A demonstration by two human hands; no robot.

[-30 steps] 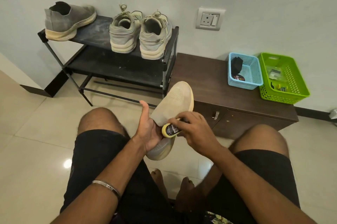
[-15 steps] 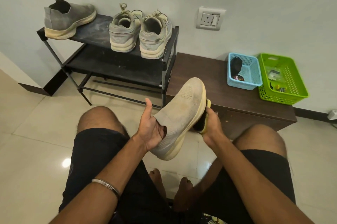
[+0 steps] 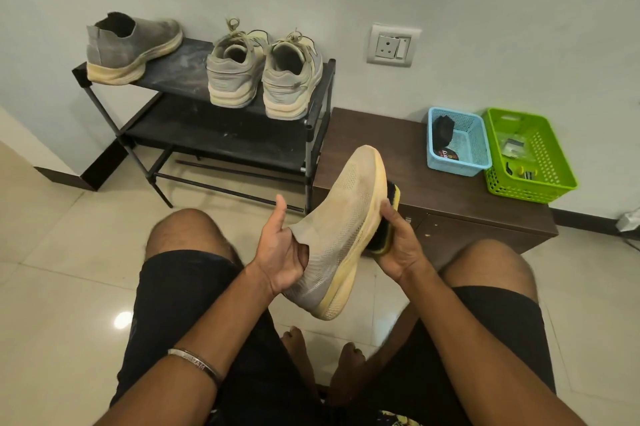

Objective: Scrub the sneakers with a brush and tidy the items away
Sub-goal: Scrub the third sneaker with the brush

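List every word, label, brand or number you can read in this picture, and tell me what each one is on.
"RAM": engraved on the metal bracelet on the left wrist; any letters before it are unclear.
Round tin in the blue basket: red and white label, lettering too blurred to read.
Packets in the green basket: print too small to read.
Sneaker, brush, wall socket: no readable text.

Left grip [image 3: 282,252] and right grip [image 3: 398,242] clenched.

Wall socket [image 3: 393,46] above brown cabinet [image 3: 374,141]; tiled floor [image 3: 59,252].
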